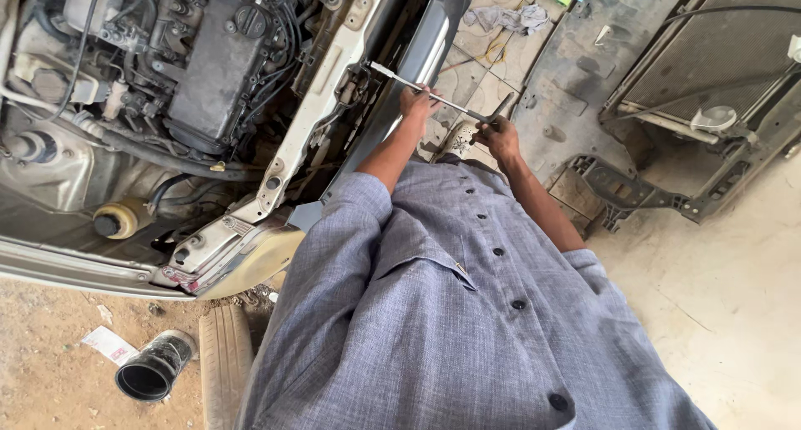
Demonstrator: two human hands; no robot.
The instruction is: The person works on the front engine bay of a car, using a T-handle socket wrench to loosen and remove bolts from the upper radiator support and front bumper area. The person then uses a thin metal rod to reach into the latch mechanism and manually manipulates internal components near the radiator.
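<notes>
A long metal T-handle wrench (450, 102) runs from the white front crossmember (321, 88) of a car back toward my body. Its tip meets a bracket on that crossmember near the open engine bay. My left hand (417, 105) is closed around the middle of the shaft. My right hand (501, 136) grips the T-shaped handle at the near end. Both arms reach out of grey-blue shirt sleeves.
The engine (209, 63) fills the upper left. A radiator and fan frame (709, 80) and a grey plastic panel (576, 63) lie on the floor to the right. A black pipe section (154, 367) and a tyre (224, 363) sit lower left; rags (505, 17) lie ahead.
</notes>
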